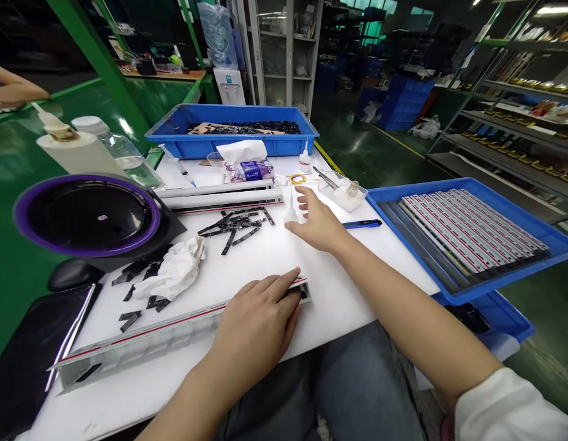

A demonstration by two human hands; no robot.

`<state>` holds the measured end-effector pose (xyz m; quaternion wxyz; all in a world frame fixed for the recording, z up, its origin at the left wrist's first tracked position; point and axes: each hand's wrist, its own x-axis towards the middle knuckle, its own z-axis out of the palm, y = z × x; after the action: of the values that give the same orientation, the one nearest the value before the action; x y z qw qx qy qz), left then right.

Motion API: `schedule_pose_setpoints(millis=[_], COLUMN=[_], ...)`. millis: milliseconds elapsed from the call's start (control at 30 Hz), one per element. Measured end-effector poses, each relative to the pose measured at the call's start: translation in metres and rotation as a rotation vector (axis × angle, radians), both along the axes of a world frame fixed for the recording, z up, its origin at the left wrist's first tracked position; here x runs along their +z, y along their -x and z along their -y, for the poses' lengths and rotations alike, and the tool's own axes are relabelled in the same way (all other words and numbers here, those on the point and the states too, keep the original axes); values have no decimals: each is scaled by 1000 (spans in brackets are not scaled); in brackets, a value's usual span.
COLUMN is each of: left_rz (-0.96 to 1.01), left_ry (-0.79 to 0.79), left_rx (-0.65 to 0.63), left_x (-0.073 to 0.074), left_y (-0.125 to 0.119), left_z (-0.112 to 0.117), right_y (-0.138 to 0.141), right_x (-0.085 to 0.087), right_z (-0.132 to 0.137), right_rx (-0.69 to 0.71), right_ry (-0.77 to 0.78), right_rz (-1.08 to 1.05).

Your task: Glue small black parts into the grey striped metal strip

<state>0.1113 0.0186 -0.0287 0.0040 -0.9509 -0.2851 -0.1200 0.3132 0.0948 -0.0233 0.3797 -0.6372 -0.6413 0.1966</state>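
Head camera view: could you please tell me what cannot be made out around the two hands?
- Right hand: its grip on the small white squeeze bottle is hidden by the fingers.
- Long grey metal strip with red line: right end lies under the left hand.
- Tissue pack: print too small.

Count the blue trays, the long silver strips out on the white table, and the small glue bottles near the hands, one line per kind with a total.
Blue trays: 3, the far tray of black parts, the right tray of strips, the lower tray.
Long silver strips: 2, one under the left hand, one farther back.
Small glue bottles: 2, one at the right hand, one behind.
Total: 7
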Motion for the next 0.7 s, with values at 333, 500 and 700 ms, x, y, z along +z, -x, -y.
schedule_pose_setpoints(millis=[333, 500, 700], left_rz=[-7, -77, -148], left_ry=[32, 19, -47], left_rx=[14, -16, 81], left_x=[-1, 5, 22], left_y=[-2, -2, -10], left_z=[0, 1, -23], right_y=[19, -11, -51], right_x=[-26, -6, 12], right_z=[-23, -15, -3], right_rx=[58, 90, 126], right_ry=[35, 30, -118], right_rz=[64, 40, -512])
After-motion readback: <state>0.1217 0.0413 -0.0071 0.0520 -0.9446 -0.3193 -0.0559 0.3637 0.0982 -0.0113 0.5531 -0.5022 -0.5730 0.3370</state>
